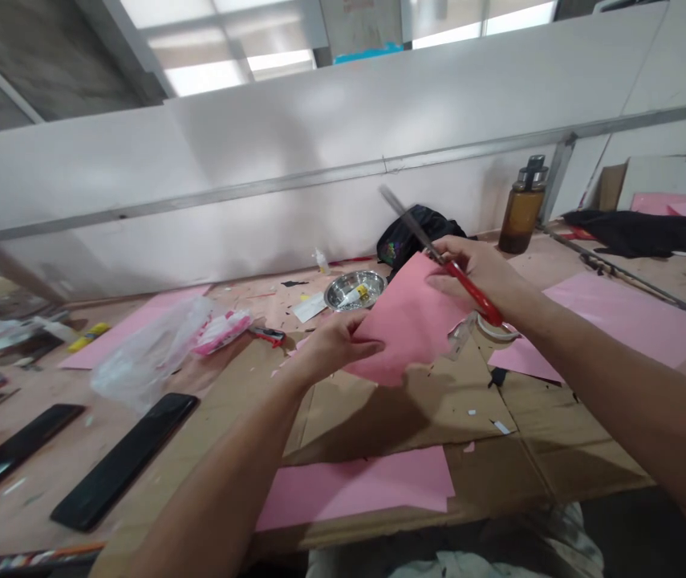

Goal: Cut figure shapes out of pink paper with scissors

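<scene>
A sheet of pink paper [406, 325] is held up above the cardboard, tilted. My left hand [331, 347] pinches its left edge between thumb and fingers. At its upper right, my right hand [487, 269] grips a pair of scissors [476, 295] with red handles, the blades pointing up and to the left, away from the paper. The right thumb and fingers also take hold of the paper's top edge. Another pink sheet [358, 490] lies flat on the cardboard [379, 421] by the table's front edge.
Behind the paper stand a steel bowl [334, 294] with a glue bottle, a black bag [432, 221] and an amber bottle [521, 210]. To the left lie a plastic bag [150, 353], a box cutter [267, 334] and two black phone-like slabs [126, 457]. A tape roll [497, 331] is at right.
</scene>
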Demonstrator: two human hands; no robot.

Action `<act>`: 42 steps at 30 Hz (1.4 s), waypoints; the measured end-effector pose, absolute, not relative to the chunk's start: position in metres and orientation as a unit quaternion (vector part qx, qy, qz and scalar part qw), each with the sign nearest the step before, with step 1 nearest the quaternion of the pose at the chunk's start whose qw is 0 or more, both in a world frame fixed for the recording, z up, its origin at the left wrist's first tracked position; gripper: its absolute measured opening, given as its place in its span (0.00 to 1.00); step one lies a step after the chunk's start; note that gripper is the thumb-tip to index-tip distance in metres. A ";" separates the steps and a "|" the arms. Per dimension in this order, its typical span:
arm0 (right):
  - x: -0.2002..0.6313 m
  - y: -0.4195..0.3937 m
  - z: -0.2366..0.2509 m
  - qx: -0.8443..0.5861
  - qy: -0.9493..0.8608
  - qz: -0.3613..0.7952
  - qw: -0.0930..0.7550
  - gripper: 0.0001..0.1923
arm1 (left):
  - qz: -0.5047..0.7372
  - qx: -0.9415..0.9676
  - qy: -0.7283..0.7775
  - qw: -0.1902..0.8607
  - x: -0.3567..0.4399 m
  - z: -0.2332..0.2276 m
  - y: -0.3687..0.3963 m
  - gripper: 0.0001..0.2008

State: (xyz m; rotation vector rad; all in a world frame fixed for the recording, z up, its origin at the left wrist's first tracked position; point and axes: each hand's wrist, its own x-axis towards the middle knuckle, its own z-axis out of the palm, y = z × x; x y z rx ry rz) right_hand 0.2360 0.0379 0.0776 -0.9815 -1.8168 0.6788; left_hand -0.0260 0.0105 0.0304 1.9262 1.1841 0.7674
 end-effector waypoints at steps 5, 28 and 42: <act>0.237 0.045 0.064 -0.410 -0.597 0.333 0.604 0.16 | 0.455 0.577 0.477 0.482 -0.042 0.018 0.024 0.16; 0.209 0.054 -0.007 -0.351 -0.437 0.476 0.678 0.17 | 0.535 0.231 0.279 0.764 0.013 -0.023 0.015 0.07; 0.208 0.040 0.006 -0.341 -0.491 0.458 0.658 0.18 | 0.578 0.205 0.341 0.713 0.029 -0.021 0.013 0.09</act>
